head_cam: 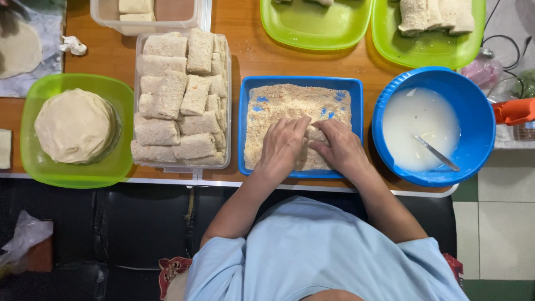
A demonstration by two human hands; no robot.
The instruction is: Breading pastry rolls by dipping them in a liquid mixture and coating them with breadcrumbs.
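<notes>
Both hands down in blue tray (245,111) of breadcrumbs (278,100). Left hand (282,146) and right hand (340,147) cupped over one roll (313,135), fingers curled and pressing it from both sides. Roll sits between fingertips, mostly hidden, bedded in crumbs near tray's front. Clear box (136,83) of coated rolls just left. Blue bowl (479,117) of white batter with spoon (437,153) on right.

Both hands mostly hide the breaded roll (313,135).
</notes>
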